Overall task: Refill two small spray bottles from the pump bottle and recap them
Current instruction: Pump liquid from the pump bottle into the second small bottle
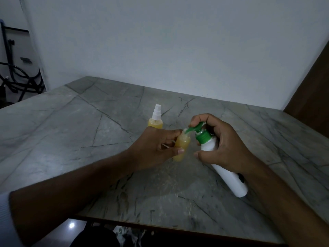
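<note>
Head view: the person is working over a grey veined counter (89, 122) set against a pale wall (178, 41).

The pump bottle (222, 163), white with a green collar and green pump head (197, 130), is tilting; its long axis is running from the lower right base up to the upper left, with the spout pointing left and down into the open mouth of the uncapped spray bottle (181, 145). The right hand (226, 148) is wrapping the upper body of the pump bottle, thumb lying across the front, one finger curling over the top of the pump head; that grip is closing around the bottle.

The uncapped spray bottle, holding yellow liquid, is leaning with its neck up and slightly right, its mouth touching the spout. The left hand (156, 150) is pinching it between thumb and fingers; something thin and white is showing between the fingers, too hidden to identify.

The second spray bottle (155, 121) is standing upright on the counter just behind the left hand, white sprayer cap on, yellow liquid inside, long axis vertical.

Count: two small spray bottles, one pump bottle, two hands.

Dark metal framing (17, 77) is sitting at far left, a brown panel (313, 86) at far right.
</note>
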